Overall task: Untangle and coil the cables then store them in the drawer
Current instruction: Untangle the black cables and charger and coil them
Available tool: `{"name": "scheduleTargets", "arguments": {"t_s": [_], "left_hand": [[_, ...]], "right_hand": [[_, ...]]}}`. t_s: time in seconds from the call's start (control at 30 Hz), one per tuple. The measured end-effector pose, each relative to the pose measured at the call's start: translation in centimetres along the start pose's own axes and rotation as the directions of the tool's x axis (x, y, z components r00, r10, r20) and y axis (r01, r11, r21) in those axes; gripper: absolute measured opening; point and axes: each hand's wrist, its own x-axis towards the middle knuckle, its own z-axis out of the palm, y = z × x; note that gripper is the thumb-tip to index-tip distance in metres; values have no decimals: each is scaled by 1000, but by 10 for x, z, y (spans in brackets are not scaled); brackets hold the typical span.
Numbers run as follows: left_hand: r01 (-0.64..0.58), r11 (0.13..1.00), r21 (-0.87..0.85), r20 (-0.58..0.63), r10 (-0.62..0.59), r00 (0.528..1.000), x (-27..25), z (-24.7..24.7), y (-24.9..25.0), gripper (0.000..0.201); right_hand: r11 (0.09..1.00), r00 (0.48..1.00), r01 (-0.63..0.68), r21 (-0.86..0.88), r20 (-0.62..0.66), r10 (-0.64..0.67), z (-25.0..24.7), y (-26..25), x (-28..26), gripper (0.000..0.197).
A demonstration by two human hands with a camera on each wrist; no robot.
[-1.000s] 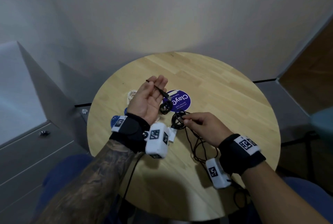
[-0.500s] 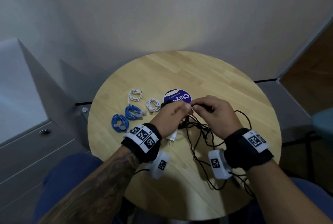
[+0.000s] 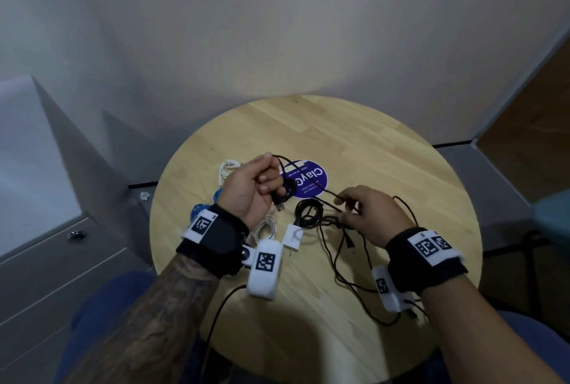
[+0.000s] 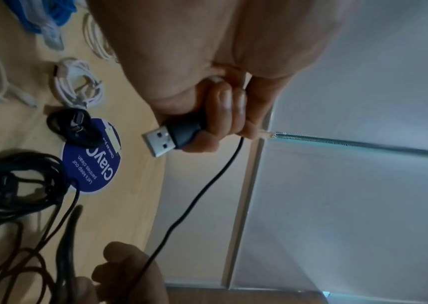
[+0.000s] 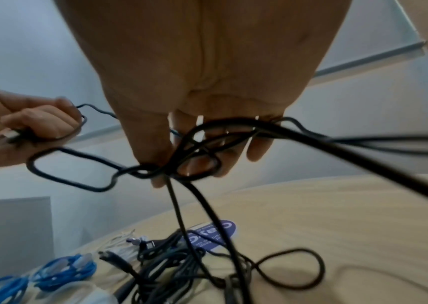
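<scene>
My left hand (image 3: 265,186) is raised over the round wooden table (image 3: 385,152), fingers curled round the end of a black USB cable (image 4: 207,185). The silver plug (image 4: 159,142) sticks out below the fist. That cable runs across to my right hand (image 3: 351,207), which pinches a knot of black cable strands (image 5: 194,158) between thumb and fingers. Below it a black tangle (image 3: 311,214) lies on the table, with loose loops trailing to the near edge (image 3: 348,278).
A white plug adapter (image 3: 292,238) lies by the tangle. Coiled white cables (image 3: 229,167) and blue cables (image 3: 199,211) sit at the left, and a small black coil (image 4: 72,125) rests beside the purple sticker (image 3: 311,183). A grey drawer unit with a knob (image 3: 75,235) stands left of the table.
The hands were together over the tangle. The left hand has since pulled up and left with the plug end, and the right hand has drawn right with the knot.
</scene>
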Motion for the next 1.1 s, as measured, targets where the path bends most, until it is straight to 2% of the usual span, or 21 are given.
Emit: {"name": "scheduleTargets", "arguments": {"t_s": [0.07, 0.13, 0.2, 0.27, 0.3, 0.33, 0.4, 0.5, 0.6, 0.7, 0.83, 0.93, 1.0, 1.03, 1.1], "left_hand": [[15, 999, -45, -15, -15, 1000, 1, -2, 2, 27], [43, 996, -74, -28, -45, 999, 1, -4, 2, 27], [84, 994, -70, -36, -86, 996, 0, -4, -4, 28], [114, 992, -49, -28, -115, 993, -1, -2, -12, 29], [126, 991, -45, -16, -127, 992, -1, -1, -15, 30], [140, 989, -48, 1, -141, 990, -2, 0, -17, 30], [177, 981, -83, 41, -174, 984, -3, 2, -14, 29], [198, 951, -239, 70, -186, 980, -7, 4, -9, 22], [169, 906, -387, 66, -156, 986, -6, 6, -5, 26], [75, 900, -430, -8, -87, 996, 1, 5, -7, 26], [-134, 949, -285, -203, 76, 976, 9, 0, -21, 21], [-223, 969, -103, -276, 187, 943, 11, -1, -32, 18], [-263, 956, 129, -257, 288, 923, 11, 1, -39, 18], [-284, 920, 271, -211, 345, 914, 9, 3, -42, 18], [-305, 784, 541, -60, 398, 915, 2, 7, -48, 19]], "right_hand": [[997, 998, -10, -78, -63, 5, 1, 3, -2, 23], [999, 992, -2, -37, -125, -3, 5, 3, -3, 21], [976, 991, 8, 218, -133, 22, 7, -2, -2, 15], [844, 990, 37, 534, -134, 42, 9, -13, -1, 8], [780, 986, 54, 623, -154, 55, 8, -19, 0, 9], [755, 979, 66, 652, -187, 76, 7, -23, 1, 13], [764, 965, 63, 642, -235, 118, 8, -25, 3, 16], [842, 979, -11, 539, -164, 118, 14, -20, 6, 16], [933, 1000, -13, 360, -20, 21, 23, -22, 2, 16], [964, 991, 79, 252, 87, -104, 31, -31, -3, 23], [973, 972, 190, 130, 117, -205, 24, -42, -9, 24], [973, 976, 206, 104, 48, -212, 14, -43, -13, 27], [970, 972, 236, 62, 6, -237, 9, -41, -14, 31], [963, 964, 266, 44, 3, -266, 7, -41, -14, 33], [947, 948, 317, 56, 12, -319, 5, -41, -15, 38]]}}
